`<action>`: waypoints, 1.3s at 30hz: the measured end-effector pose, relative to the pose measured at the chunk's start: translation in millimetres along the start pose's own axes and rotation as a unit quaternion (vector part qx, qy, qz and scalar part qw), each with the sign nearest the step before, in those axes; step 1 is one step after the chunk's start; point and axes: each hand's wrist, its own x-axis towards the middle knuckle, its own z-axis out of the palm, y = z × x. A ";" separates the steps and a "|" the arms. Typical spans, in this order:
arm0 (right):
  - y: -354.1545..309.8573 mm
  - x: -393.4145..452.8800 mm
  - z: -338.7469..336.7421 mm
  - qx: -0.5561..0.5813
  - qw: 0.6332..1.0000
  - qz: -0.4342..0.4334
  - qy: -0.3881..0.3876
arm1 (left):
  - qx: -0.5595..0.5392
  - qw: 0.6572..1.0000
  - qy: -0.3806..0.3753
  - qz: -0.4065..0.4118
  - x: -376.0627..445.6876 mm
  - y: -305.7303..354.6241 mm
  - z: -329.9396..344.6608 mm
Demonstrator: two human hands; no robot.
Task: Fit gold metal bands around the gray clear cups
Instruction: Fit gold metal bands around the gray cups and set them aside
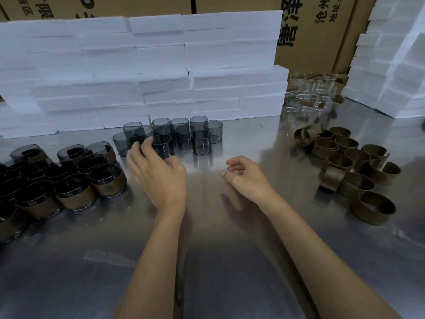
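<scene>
Two bare forearms reach up from the lower edge over a shiny brushed-metal worktable (pixel 230 261). The left hand (pixel 158 173) stretches to the cluster of smoky gray clear cups (pixel 184 132) standing upright mid-table; its fingertips curl against the nearest cup (pixel 138 140) at the cluster's left edge, though motion blur hides whether they really pinch it. The right hand (pixel 245 174) hovers just above the table, well apart from everything, fingers loosely curled and holding nothing.

At the right lies a group of loose gold metal bands (pixel 358 171), open rings, most on edge, some tipped over. At the left stands a packed group of gray cups already wrapped in gold bands (pixel 76 183).

Behind the gray cups rises a wall of stacked white foam blocks (pixel 142 72), with more of them at the far right. Colourless clear glass cups (pixel 310 93) sit at the back right, and brown cardboard boxes with black printed characters (pixel 317 31) stand behind everything.
</scene>
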 end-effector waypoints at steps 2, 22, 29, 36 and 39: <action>0.5 0.6 0.6 -0.006 1.000 -0.003 0.002 | -0.093 0.993 -0.047 0.049 -3.8 3.6 4.8; 0.4 1.9 -2.2 -0.011 1.000 0.005 0.014 | -0.220 0.922 -0.021 -0.318 32.2 -39.6 8.9; 2.8 2.8 -3.5 -0.006 1.000 0.006 0.020 | -0.177 0.943 -0.062 -0.276 29.7 -40.3 16.4; 8.3 7.7 2.2 -0.009 0.998 -0.006 0.064 | -0.104 0.974 -0.106 -0.168 34.1 -28.2 14.4; 8.6 10.0 5.2 0.007 0.997 -0.003 0.073 | -0.030 0.997 -0.060 -0.034 69.3 -22.6 4.8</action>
